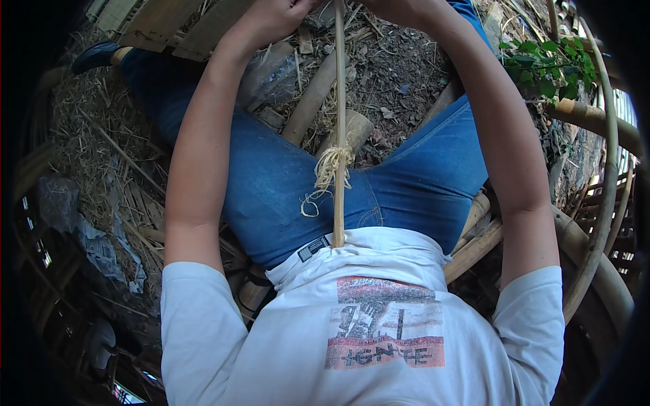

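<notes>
A long, narrow bamboo strip (340,95) runs from the top edge straight down to my waist, its near end against my white shirt. Curled pale shavings (333,167) cling in a tangle partway along it, over my lap. At the top edge, just left of the strip, my left hand (288,9) has its fingers curled in; what they hold is out of the picture. My right hand (386,7) is to the right of the strip, largely cut off by the edge, with its fingers hidden.
Between my spread legs lie a cut bamboo pole (351,132) and littered soil. Straw (88,128) and crumpled plastic (101,247) cover the left side. Flat boards (159,24) stand at upper left. Curved bamboo (606,169) and a leafy plant (552,68) are at right.
</notes>
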`<act>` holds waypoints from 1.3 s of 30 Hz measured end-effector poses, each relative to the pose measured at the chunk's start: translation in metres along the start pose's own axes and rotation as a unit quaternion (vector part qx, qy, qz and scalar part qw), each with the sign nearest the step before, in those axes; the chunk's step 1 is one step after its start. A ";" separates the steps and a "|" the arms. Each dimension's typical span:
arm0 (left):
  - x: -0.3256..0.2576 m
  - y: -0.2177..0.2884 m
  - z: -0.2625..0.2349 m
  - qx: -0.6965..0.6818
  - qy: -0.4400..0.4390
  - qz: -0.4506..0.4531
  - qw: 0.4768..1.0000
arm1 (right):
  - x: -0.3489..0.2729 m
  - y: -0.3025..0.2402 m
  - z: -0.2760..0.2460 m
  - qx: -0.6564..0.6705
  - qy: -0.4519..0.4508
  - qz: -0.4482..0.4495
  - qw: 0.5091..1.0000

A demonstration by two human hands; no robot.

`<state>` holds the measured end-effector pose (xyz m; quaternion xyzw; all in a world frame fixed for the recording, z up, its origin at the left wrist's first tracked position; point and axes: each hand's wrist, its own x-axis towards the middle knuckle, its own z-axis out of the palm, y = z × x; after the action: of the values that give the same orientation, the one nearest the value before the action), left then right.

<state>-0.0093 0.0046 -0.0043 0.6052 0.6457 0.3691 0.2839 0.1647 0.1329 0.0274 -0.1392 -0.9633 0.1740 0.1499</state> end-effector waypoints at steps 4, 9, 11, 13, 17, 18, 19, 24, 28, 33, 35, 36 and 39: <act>0.002 -0.002 0.001 -0.015 -0.008 -0.016 1.000 | 0.003 -0.001 -0.005 0.005 -0.004 0.007 1.000; 0.002 -0.001 0.004 -0.086 -0.018 -0.034 0.996 | 0.006 0.001 -0.003 -0.002 -0.033 0.017 0.999; -0.001 0.000 0.005 -0.089 -0.018 -0.034 0.995 | 0.004 -0.001 -0.003 0.003 -0.037 0.011 0.999; -0.003 0.003 0.006 -0.092 -0.019 -0.034 0.995 | 0.003 -0.001 -0.002 0.007 -0.040 0.007 0.999; -0.005 0.008 0.003 -0.071 -0.043 -0.079 0.993 | -0.001 0.000 0.000 0.029 -0.045 0.007 0.999; -0.006 0.006 0.003 -0.067 -0.051 -0.084 0.993 | -0.003 -0.001 0.001 0.042 -0.046 0.002 0.998; -0.008 0.001 0.005 -0.067 -0.051 -0.084 0.993 | -0.006 -0.002 0.001 0.041 -0.046 0.002 0.998; -0.025 -0.004 0.014 -0.003 -0.018 0.002 1.000 | -0.021 -0.021 0.000 0.076 -0.063 0.033 0.995; -0.023 -0.001 0.016 0.026 -0.009 0.026 0.999 | -0.025 -0.020 0.001 0.074 -0.048 0.025 0.996; -0.028 0.005 0.022 0.063 -0.059 -0.010 0.996 | -0.043 -0.018 0.007 0.086 -0.014 0.000 0.996; -0.037 -0.005 0.026 0.052 -0.042 0.020 0.998 | -0.048 -0.023 0.007 0.087 -0.032 0.014 0.996; -0.041 -0.011 0.029 0.042 -0.025 0.050 0.998 | -0.050 -0.027 0.006 0.088 -0.051 0.028 0.994; -0.053 -0.008 0.034 0.025 -0.031 0.079 0.996 | -0.064 -0.024 0.020 0.070 -0.066 0.046 0.994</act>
<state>0.0196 -0.0432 -0.0345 0.6720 0.5958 0.3556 0.2587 0.2111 0.0846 0.0032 -0.1607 -0.9491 0.2566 0.0869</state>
